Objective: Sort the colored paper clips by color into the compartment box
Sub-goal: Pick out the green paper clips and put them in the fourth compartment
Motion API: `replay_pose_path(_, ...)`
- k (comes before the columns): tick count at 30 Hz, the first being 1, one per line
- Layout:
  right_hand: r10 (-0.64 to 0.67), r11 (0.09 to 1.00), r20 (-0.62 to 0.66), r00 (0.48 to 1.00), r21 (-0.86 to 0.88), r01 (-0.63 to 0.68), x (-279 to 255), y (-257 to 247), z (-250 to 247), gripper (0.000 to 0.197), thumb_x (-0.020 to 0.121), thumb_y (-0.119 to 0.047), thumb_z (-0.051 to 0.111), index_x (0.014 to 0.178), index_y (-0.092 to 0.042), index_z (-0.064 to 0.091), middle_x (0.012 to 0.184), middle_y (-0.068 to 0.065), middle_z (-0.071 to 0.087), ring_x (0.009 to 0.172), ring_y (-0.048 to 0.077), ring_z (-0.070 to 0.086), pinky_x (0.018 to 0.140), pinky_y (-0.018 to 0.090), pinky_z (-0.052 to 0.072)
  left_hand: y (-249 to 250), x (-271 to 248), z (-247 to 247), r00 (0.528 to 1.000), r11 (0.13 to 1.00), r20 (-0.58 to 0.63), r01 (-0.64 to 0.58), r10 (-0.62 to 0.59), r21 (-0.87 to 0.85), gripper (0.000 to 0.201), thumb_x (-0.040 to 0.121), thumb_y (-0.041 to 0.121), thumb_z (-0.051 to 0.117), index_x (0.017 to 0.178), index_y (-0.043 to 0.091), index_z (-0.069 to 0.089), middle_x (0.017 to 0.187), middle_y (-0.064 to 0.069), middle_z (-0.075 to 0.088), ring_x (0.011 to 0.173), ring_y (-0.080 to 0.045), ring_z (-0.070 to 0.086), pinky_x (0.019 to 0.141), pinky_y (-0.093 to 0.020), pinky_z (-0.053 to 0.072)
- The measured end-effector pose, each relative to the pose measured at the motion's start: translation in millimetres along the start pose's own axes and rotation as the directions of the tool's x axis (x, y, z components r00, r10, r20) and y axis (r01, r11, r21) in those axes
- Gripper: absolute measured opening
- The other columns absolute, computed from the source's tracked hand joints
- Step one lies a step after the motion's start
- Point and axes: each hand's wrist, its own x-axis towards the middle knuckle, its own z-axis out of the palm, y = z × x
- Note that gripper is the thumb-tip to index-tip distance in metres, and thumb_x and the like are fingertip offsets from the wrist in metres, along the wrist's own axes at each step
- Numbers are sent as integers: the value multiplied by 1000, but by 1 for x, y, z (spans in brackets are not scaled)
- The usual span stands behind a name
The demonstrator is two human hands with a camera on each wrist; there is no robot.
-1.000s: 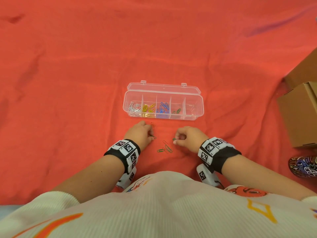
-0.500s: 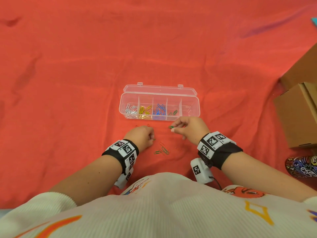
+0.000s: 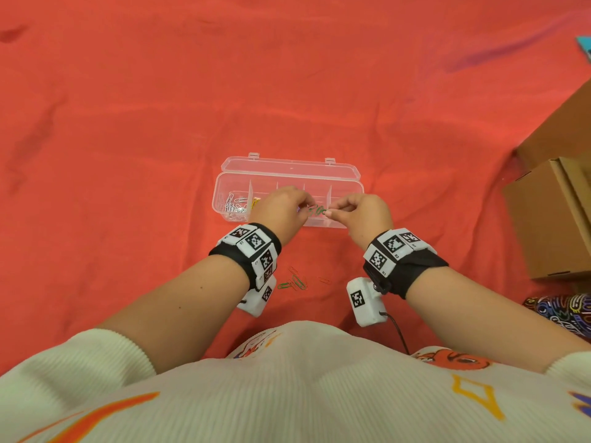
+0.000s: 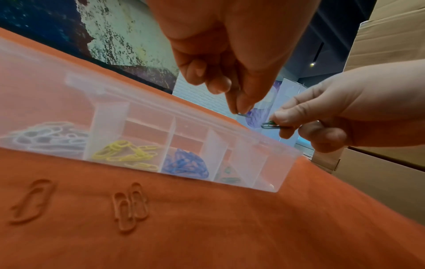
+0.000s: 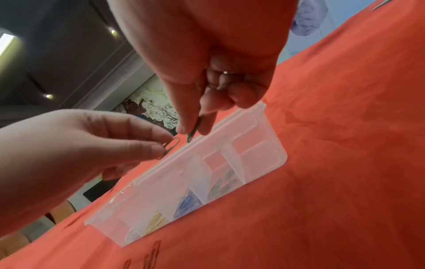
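The clear compartment box (image 3: pixel 220 187) lies open on the red cloth, holding white (image 4: pixel 46 138), yellow (image 4: pixel 126 152), blue (image 4: pixel 184 165) and green (image 4: pixel 227 174) clips in separate compartments. Both hands hover over its right half. My right hand (image 3: pixel 327 212) pinches a green clip (image 5: pixel 192 132) between thumb and forefinger. My left hand (image 3: pixel 305 209) pinches another small clip (image 5: pixel 171 146), greenish in the right wrist view; its colour is unclear. The two clips' tips nearly meet. Loose green clips (image 3: pixel 292 282) and red clips (image 4: pixel 130 205) lie on the cloth near my wrists.
Brown cardboard boxes (image 3: pixel 550 219) stand at the right edge, with a patterned dark object (image 3: pixel 563 311) below them. The red cloth (image 3: pixel 128 123) spreads wrinkled to the left and behind the box.
Both hands have lifted off the cloth and moved forward over the box. The right hand carried the green clip up; the left hand now shows a clip too.
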Motion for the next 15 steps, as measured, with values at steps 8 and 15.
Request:
replay_pose_path(8, -37, 971, 56, 998, -234, 49, 5, -10, 0, 20, 84, -30, 65, 92, -13, 71, 89, 10, 73, 84, 26, 65, 75, 36, 51, 9, 14, 7, 998, 997, 25, 61, -62, 45, 21, 87, 24, 53, 102, 22, 68, 107, -2, 71, 100, -25, 63, 85, -38, 52)
replay_pose_path(15, -55, 970, 93, 994, -231, 75, 4, -11, -1, 23, 87, -33, 61, 87, -12, 71, 85, 13, 73, 63, 23, 59, 71, 40, 54, 5, 9, 3, 996, 999, 73, 53, -52, -7, 26, 90, 23, 51, 110, 21, 67, 114, -3, 70, 106, -24, 62, 92, -37, 50)
